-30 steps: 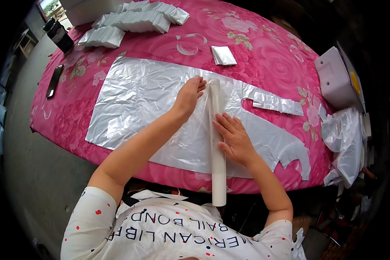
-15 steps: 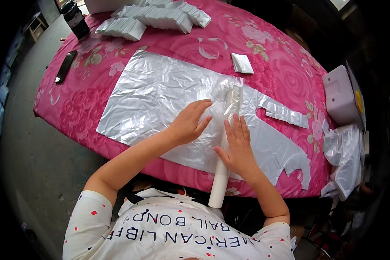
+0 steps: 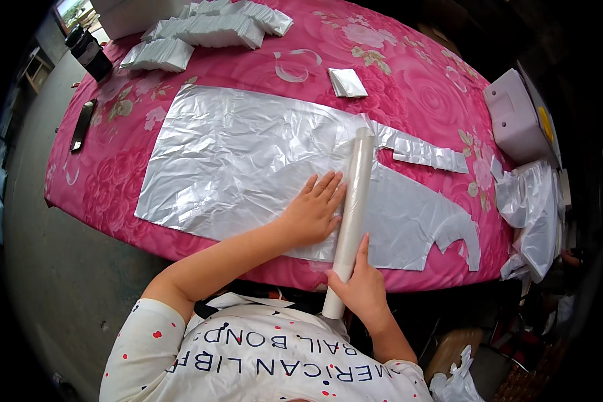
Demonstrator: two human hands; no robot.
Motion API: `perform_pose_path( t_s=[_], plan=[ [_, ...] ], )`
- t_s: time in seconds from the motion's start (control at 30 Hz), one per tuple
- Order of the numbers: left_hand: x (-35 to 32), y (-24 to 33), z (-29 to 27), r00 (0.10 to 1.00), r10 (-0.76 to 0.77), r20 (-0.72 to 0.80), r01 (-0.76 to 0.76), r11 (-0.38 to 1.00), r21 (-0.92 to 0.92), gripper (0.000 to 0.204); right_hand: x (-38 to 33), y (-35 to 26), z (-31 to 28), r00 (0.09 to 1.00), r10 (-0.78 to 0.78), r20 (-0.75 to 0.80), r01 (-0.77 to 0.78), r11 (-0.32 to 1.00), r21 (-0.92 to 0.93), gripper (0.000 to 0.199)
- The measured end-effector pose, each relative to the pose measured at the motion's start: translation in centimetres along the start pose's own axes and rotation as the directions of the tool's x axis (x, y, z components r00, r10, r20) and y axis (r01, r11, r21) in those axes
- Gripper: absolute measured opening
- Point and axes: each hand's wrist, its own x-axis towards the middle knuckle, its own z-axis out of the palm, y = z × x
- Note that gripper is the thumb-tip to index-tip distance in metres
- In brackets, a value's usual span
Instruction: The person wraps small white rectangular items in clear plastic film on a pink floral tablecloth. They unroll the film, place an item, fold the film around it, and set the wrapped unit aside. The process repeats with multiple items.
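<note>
1. Relative to one second earlier, the right hand (image 3: 363,285) has slid toward the near end of the long, pale, cylindrical tube (image 3: 353,208), whose far end has shifted rightward; the left hand (image 3: 315,211) has come nearer the wearer.
2. Right hand: closed around the tube, thumb across it, index finger extended along its right side.
3. Left hand: palm down, fingers extended and slightly parted, laid on the silvery, wrinkled plastic sheet (image 3: 221,147), just left of the tube.
4. Tube: slanting across the sheet, its near end projecting past the edge of the desk (image 3: 422,67), which bears a pink, rose-patterned cloth.
5. Sheet: spread flat, with two strap-like tongues at right.
6. Beyond the sheet: one folded white packet (image 3: 348,83); farther left, rows of similar packets (image 3: 211,32).
7. Writing: the white, speckled shirt (image 3: 261,345) carries two lines of dark capitals, inverted in this view. The dark, cylindrical jar (image 3: 88,55) bears a label too small to read.
</note>
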Motion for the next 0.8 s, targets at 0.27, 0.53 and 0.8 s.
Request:
perform_pose_path(
  t_s=[0.27, 0.53, 0.8],
  plan=[
    [0.1, 0.9, -0.1, 1.0, 0.018, 0.002, -0.018, 0.996, 0.091, 0.064, 0.0, 1.0, -1.1, 0.998, 0.016, 0.055, -0.011, 0.996, -0.085, 0.099],
    [-0.4, 2.7, 1.3, 1.0, 0.019, -0.012, -0.018, 0.998, 0.06, 0.063, 0.0, 1.5, -1.6, 0.996, 0.015, 0.083, -0.009, 0.998, -0.064, 0.1],
    [-0.6, 2.8, 1.5, 0.999, 0.03, -0.027, -0.029, 0.998, 0.051, 0.076, 2.1, 4.5, -3.6, 0.944, -0.325, -0.046, 0.316, 0.938, -0.141, 0.09]
  ],
)
